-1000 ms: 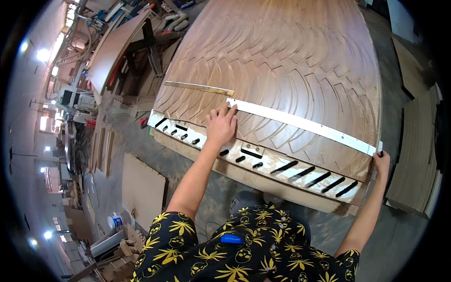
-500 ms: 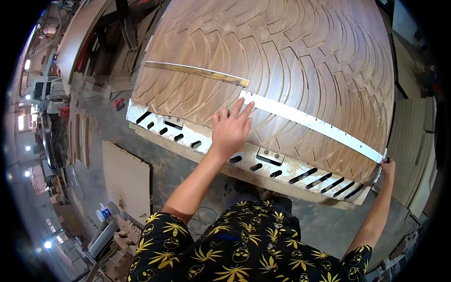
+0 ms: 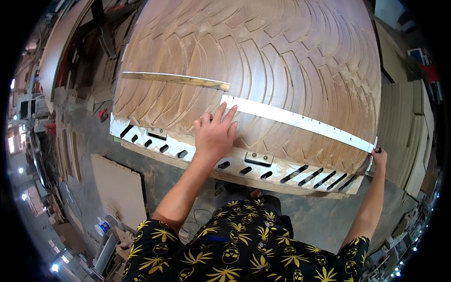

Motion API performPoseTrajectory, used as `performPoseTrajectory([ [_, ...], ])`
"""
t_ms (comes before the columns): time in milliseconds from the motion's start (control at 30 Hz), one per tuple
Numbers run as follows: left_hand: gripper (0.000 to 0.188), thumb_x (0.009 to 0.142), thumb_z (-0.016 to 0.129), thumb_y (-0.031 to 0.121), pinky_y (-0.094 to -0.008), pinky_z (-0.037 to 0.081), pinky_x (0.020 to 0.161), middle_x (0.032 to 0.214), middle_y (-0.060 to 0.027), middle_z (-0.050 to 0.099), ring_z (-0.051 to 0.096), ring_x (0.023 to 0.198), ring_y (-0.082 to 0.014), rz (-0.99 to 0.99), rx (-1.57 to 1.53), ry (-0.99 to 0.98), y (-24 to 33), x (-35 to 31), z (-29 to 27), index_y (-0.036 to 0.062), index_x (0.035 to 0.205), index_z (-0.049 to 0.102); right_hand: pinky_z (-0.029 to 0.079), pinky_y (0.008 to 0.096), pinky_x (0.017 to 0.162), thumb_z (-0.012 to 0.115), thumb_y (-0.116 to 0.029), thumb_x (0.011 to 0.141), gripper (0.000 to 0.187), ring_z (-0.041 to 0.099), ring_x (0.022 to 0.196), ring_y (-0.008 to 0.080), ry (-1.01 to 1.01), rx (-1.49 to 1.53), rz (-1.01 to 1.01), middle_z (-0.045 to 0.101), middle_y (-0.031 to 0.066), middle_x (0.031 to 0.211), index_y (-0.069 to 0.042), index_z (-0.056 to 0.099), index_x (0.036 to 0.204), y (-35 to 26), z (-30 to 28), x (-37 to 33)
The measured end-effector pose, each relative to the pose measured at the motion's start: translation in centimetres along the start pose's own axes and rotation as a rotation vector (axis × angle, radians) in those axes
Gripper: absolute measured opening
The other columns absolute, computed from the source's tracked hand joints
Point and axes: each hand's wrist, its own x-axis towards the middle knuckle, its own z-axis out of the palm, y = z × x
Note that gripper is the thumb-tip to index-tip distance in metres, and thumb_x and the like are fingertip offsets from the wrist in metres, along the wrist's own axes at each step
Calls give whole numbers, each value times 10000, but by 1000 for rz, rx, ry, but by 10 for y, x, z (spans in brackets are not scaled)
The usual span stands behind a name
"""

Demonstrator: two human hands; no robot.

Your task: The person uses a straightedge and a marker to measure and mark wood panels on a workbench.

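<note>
A white marked strip [image 3: 291,118] lies across a large brown wooden panel [image 3: 263,61] carved with curved, scale-like grooves. My left hand [image 3: 213,134] rests at the strip's left end, its index and middle fingertips pressing there with the fingers apart. At the panel's right edge, by the strip's other end, my right hand [image 3: 379,157] is closed; a small dark tip shows at its fingers, too small to name. A narrow wooden strip [image 3: 178,81] with a pale upper edge lies on the panel, up and left of my left hand.
A white slotted board [image 3: 197,156] runs under the panel's near edge. On the right stands a stack of flat boards [image 3: 399,127]. Leaning at left is a beige sheet [image 3: 120,188], with a white-and-blue bucket [image 3: 102,228] below it. Scrap wood lies about the floor.
The whole view has shifted, so the panel and both hands appear further left. Both hands keep their places at the white strip's ends.
</note>
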Motion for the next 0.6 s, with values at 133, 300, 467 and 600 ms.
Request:
performPoseTrajectory([
  [133, 481, 996, 657, 361, -489, 398, 958, 1536, -147, 523, 545, 1159, -341, -80, 33, -47, 2, -2, -4, 328, 1475, 637, 543, 345, 738, 801, -81, 868, 146, 647, 768, 150, 1, 80, 16, 717, 41, 834, 18, 740, 958, -24, 8, -19],
  [300, 479, 1008, 646, 375, -501, 400, 975, 1533, -172, 509, 535, 1192, -356, -90, 26, -76, 4, 0, -8, 325, 1483, 630, 543, 340, 745, 789, -78, 884, 152, 660, 796, 139, 104, 219, -60, 727, 40, 865, 22, 755, 993, -29, 8, -38],
  [467, 486, 1012, 635, 395, -607, 396, 1041, 1498, -212, 543, 537, 1258, -409, -97, 30, -135, 6, 5, -5, 306, 1490, 629, 567, 420, 882, 710, -174, 939, 285, 759, 974, 286, 182, 23, 80, 793, 185, 1060, 7, 770, 1151, -68, 3, -73],
  [600, 471, 1012, 637, 376, -591, 377, 1073, 1531, -179, 524, 522, 1298, -394, -111, 57, -135, 12, 6, -13, 311, 1479, 645, 565, 477, 922, 725, -218, 921, 323, 737, 1075, 380, 197, 28, 143, 769, 202, 1143, -80, 760, 1210, -99, 2, -84],
])
